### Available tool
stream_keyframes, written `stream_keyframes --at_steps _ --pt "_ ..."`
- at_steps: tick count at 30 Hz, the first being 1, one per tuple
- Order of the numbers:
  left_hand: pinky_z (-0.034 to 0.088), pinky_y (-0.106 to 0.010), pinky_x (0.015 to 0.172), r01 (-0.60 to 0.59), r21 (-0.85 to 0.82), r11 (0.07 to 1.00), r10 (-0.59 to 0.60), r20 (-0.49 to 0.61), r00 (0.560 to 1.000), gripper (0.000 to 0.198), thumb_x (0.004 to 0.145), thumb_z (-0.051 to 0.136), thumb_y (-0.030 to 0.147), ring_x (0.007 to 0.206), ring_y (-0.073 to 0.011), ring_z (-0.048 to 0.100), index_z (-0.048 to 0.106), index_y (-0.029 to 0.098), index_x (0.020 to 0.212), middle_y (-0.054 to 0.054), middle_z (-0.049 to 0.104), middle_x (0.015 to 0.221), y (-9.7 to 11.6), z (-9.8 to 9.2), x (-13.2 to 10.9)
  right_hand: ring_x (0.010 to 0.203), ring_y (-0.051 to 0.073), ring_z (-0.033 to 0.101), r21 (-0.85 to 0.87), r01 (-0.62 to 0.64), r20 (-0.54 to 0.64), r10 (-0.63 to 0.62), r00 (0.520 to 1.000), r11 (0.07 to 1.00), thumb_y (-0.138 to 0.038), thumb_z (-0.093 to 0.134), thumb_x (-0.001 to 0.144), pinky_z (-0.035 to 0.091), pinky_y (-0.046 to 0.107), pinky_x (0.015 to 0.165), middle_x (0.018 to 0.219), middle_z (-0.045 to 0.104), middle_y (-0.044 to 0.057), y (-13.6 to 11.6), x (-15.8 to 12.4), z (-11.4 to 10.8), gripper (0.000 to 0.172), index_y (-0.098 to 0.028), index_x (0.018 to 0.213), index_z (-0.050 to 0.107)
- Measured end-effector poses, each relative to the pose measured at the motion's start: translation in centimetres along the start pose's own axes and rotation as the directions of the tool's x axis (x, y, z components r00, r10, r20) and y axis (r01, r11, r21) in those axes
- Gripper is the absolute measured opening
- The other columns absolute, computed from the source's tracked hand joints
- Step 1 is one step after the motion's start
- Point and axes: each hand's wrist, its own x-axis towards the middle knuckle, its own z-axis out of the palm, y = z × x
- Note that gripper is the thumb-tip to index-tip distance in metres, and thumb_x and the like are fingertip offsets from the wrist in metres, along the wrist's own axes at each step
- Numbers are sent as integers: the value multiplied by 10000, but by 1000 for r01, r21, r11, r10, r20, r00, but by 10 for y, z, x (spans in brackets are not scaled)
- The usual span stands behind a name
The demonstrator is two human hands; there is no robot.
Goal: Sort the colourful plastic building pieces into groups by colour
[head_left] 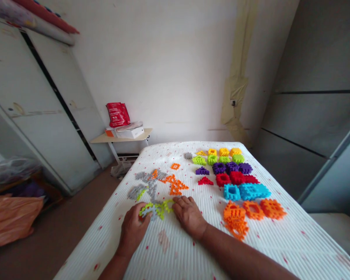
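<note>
My left hand is closed on the edge of a notched lime-green interlocking building piece, with a grey piece against it. The fingers of my right hand are curled down at the right end of another lime-green piece; its tip is hidden under them. Just beyond my hands lies a loose heap of grey pieces, with orange triangular pieces on its right. A single orange square piece lies farther back.
Stacks sorted by colour stand on the right of the white ribbed mattress: yellow, lime, purple, red, blue and orange. Behind the mattress's left corner, a small table holds a red bag.
</note>
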Motion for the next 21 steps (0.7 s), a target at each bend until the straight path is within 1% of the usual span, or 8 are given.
stream_keyframes --at_steps 2,4,7,11,13,15,17,21 --pt "506 -348 767 21 -32 999 -21 -7 1000 223 774 522 358 861 -216 636 563 215 941 -44 672 918 3 3 1 950 202 542 106 -58 -57 65 996 993 -171 398 916 421 339 786 1058 626 101 3 0 -1 210 -186 978 598" --pt "512 -326 740 43 -72 996 -44 -19 999 211 797 491 358 840 -204 645 549 219 944 -37 674 899 10 5 3 925 189 553 272 -115 -115 151 982 956 -154 397 894 432 315 797 1001 633 85 9 1 -1 204 -178 974 584" --pt "516 -304 715 43 -155 987 -50 -45 998 207 821 457 361 829 -192 650 527 219 953 -39 671 900 24 11 8 868 166 568 536 -181 -155 307 939 825 -159 372 868 448 272 775 924 619 65 19 2 0 204 -169 962 554" --pt "510 -307 736 24 -226 974 -40 -63 997 148 820 465 345 825 -187 644 507 220 887 -30 660 854 44 22 16 686 151 548 717 -313 -49 493 869 623 -273 363 865 452 249 623 728 562 11 29 2 7 176 -186 828 510" --pt "503 -315 769 11 -254 967 -32 -79 996 104 811 482 321 847 -184 638 486 223 845 -28 656 863 51 29 19 608 138 521 764 -349 10 531 847 542 -334 365 866 435 237 557 659 525 -11 31 3 10 202 -190 795 488" --pt "492 -327 809 -9 -287 958 -22 -103 994 63 803 489 280 901 -184 624 459 226 814 -38 650 914 57 35 23 559 126 504 787 -362 44 539 841 500 -364 367 865 422 226 518 630 511 -22 33 4 10 221 -191 798 485" --pt "479 -342 840 -41 -306 951 0 -131 991 39 797 485 228 955 -188 601 446 227 791 -55 633 965 61 40 27 537 120 501 763 -379 48 538 842 524 -365 366 865 417 220 503 627 522 -22 37 5 6 232 -187 805 501" --pt "460 -380 874 -144 -262 954 112 -134 985 122 737 475 99 985 -206 561 470 221 740 -67 606 978 65 45 31 603 128 555 513 -441 49 487 872 737 -283 385 859 433 222 566 684 601 0 52 3 -11 224 -174 811 574"
